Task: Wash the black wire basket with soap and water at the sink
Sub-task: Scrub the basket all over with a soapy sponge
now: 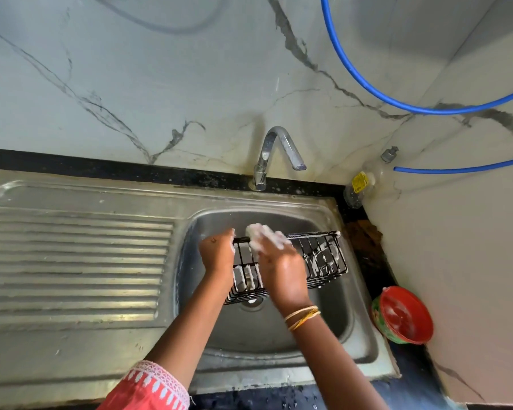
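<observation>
While 2 hands (216, 253) grip it, soapy basket (323, 255).

A black wire basket (314, 258), streaked with white foam, is held over the stainless steel sink basin (279, 335) by the left hand (216, 253); a foamy scrubber (259, 233) is pressed against it by the right hand (282, 267).
</observation>
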